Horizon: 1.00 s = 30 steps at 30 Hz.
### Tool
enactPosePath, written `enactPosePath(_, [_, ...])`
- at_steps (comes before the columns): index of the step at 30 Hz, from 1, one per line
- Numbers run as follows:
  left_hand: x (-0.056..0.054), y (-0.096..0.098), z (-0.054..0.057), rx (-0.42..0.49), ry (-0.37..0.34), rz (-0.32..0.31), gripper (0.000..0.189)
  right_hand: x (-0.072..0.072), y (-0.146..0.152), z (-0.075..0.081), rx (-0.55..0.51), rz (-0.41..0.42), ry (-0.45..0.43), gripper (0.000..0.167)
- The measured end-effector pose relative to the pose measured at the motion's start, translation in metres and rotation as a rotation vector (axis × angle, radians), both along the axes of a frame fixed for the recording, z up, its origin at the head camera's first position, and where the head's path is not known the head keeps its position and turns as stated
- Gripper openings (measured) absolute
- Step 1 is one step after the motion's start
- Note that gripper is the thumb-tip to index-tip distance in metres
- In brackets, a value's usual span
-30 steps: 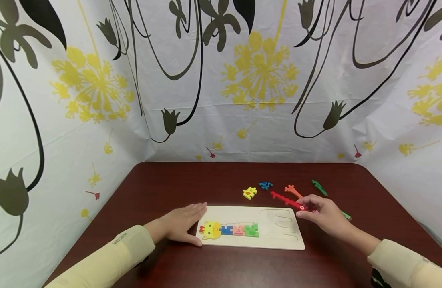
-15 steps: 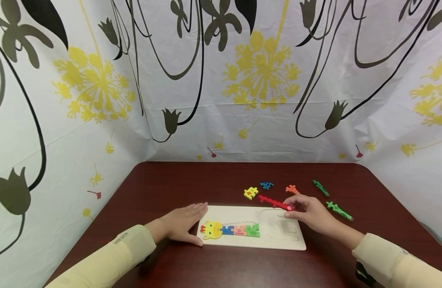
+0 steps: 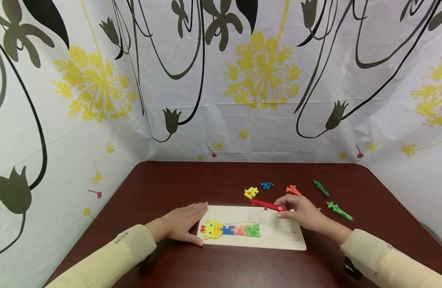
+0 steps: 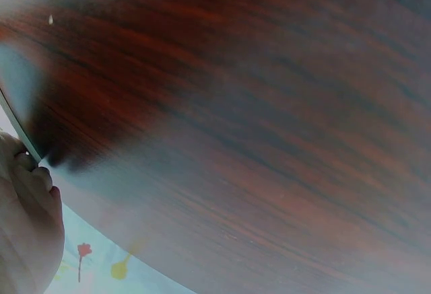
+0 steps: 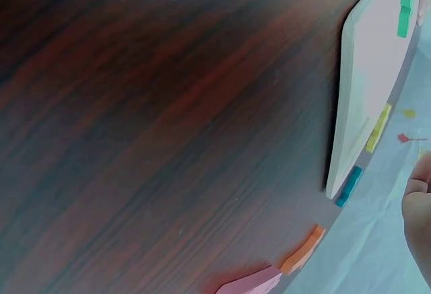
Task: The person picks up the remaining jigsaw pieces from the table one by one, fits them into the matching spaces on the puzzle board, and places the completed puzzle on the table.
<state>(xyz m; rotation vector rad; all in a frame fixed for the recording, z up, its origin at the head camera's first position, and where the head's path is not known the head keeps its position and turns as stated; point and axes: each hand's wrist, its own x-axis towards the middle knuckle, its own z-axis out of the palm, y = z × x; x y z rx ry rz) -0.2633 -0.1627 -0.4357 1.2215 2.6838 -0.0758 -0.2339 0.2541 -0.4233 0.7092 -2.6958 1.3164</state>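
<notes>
A pale wooden puzzle board [image 3: 228, 242] lies on the table, its left part filled with a yellow giraffe head [image 3: 211, 230] and blue, pink and green puzzle pieces [image 3: 252, 230]. My left hand [image 3: 183, 224] rests at the board's left edge with fingers extended. Between thumb and fingers, my right hand [image 3: 301, 211] pinches one end of a long red puzzle piece [image 3: 265, 205] over the board's far edge. Outlined recesses show on the board's right part, partly hidden by the right hand. The right wrist view catches only a bit of that hand [image 5: 419, 216]; the red piece is outside it.
Behind the board lie a yellow piece [image 3: 251, 193], a blue piece [image 3: 267, 185] and an orange piece [image 3: 293, 189]. Two green pieces [image 3: 339, 211] are farther right. A pink piece [image 5: 252, 282] shows in the right wrist view. Patterned cloth [image 3: 192, 132] surrounds the table.
My right hand has moved left with the red piece, from beyond the board's right corner to over its far edge. The left hand stays in place.
</notes>
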Motion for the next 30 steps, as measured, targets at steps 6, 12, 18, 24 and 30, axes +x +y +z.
enactPosePath(6, [0.0, 0.0, -0.001, -0.002, 0.004, 0.0, 0.111, -0.004, -0.007, -0.001, 0.022, 0.018, -0.021, 0.021])
enactPosePath(12, [-0.001, -0.001, -0.002, -0.002, 0.006, -0.001, 0.111, -0.007, -0.015, -0.001, 0.022, 0.062, -0.036, 0.019])
enactPosePath(18, [-0.001, -0.001, -0.003, 0.007, 0.012, -0.008, 0.111, -0.01, -0.023, -0.001, 0.024, 0.108, -0.029, 0.02])
enactPosePath(24, [-0.001, -0.001, -0.002, 0.01, 0.013, -0.01, 0.112, -0.012, -0.031, -0.002, 0.031, 0.112, -0.021, 0.019])
enactPosePath(30, [0.0, -0.001, -0.001, 0.007, 0.004, -0.001, 0.113, -0.015, -0.039, -0.004, 0.053, 0.113, -0.011, 0.019])
